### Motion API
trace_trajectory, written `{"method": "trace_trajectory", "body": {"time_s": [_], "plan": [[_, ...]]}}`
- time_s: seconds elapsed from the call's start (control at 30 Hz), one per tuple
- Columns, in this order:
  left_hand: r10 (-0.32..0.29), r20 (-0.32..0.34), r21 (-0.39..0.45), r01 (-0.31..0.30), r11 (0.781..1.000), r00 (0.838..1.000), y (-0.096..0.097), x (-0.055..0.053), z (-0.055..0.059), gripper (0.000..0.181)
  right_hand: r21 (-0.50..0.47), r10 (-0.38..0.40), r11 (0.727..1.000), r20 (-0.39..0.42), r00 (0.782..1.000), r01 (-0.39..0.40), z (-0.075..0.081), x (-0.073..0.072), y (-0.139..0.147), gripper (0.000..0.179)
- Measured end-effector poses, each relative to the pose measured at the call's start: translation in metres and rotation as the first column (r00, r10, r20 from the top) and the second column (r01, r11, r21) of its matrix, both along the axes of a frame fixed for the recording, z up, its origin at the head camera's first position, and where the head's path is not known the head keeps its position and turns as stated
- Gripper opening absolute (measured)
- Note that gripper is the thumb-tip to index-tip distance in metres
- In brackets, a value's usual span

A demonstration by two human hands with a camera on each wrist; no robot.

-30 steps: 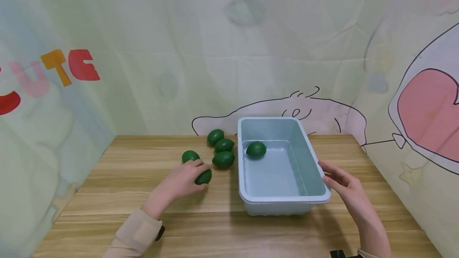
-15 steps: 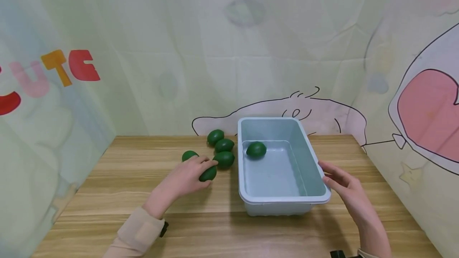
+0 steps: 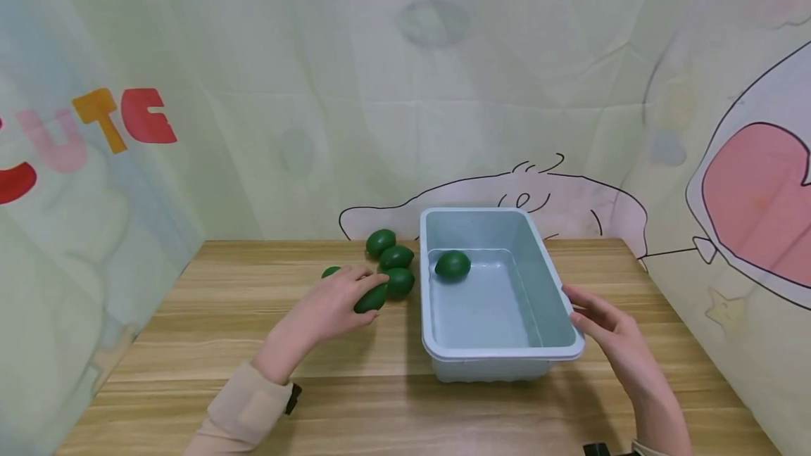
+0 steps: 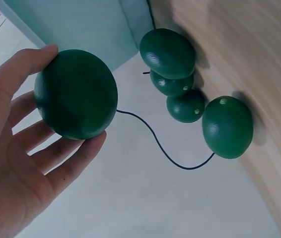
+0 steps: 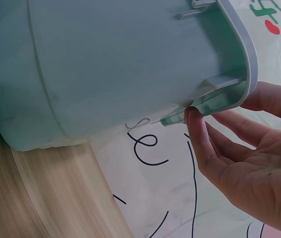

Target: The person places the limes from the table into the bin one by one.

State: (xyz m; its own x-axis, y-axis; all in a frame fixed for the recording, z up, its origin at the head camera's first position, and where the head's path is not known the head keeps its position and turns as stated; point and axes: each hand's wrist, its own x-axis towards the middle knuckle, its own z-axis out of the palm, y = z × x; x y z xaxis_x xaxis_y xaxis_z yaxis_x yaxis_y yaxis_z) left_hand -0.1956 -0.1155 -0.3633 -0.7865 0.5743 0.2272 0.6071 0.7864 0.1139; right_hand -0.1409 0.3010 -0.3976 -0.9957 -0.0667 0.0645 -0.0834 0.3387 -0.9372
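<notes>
My left hand [image 3: 329, 307] holds a dark green lime [image 3: 372, 298] between thumb and fingers, left of the bin. In the left wrist view this lime [image 4: 76, 94] appears raised in the fingers, apart from the others. My right hand [image 3: 613, 338] grips the rim of a light blue plastic bin [image 3: 503, 353] at its right side. The right wrist view shows the thumb [image 5: 197, 131] under the rim and the other fingers at its edge. One lime [image 3: 453, 265] lies inside the bin, near its left wall.
Just left of the bin, three limes [image 3: 396, 257] lie in a row on the wooden table [image 3: 355, 400]. Another lime [image 4: 227, 126] is mostly hidden behind my left hand in the head view. A printed cloth [image 3: 304, 55] hangs behind the table.
My left hand has moved right and slightly away from me with the lime, now overlapping the nearest lime of the row. The right hand and the bin have stayed put.
</notes>
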Motion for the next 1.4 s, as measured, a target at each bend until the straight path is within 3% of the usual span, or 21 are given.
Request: {"method": "trace_trajectory", "body": {"time_s": [0.33,0.63,0.9,1.4], "plan": [[-0.032,-0.053,-0.010,0.032,0.999,0.998,0.003,0.001,0.007,0.052,-0.007,-0.001,1.000,-0.006,1.000,0.001,-0.001,0.001,0.001,0.051],[-0.019,-0.041,-0.018,0.018,1.000,0.999,0.008,0.002,0.013,0.052,-0.006,-0.002,1.000,-0.008,1.000,0.002,-0.001,0.001,0.002,0.051],[-0.044,-0.072,-0.009,0.043,0.999,0.996,0.012,-0.001,0.017,0.052,0.002,-0.007,1.000,0.005,1.000,0.007,-0.001,0.001,0.000,0.051],[-0.092,-0.107,-0.021,0.090,0.996,0.990,0.028,-0.001,0.034,0.051,-0.001,-0.009,1.000,-0.002,1.000,0.009,0.000,-0.001,0.001,0.051]]}}
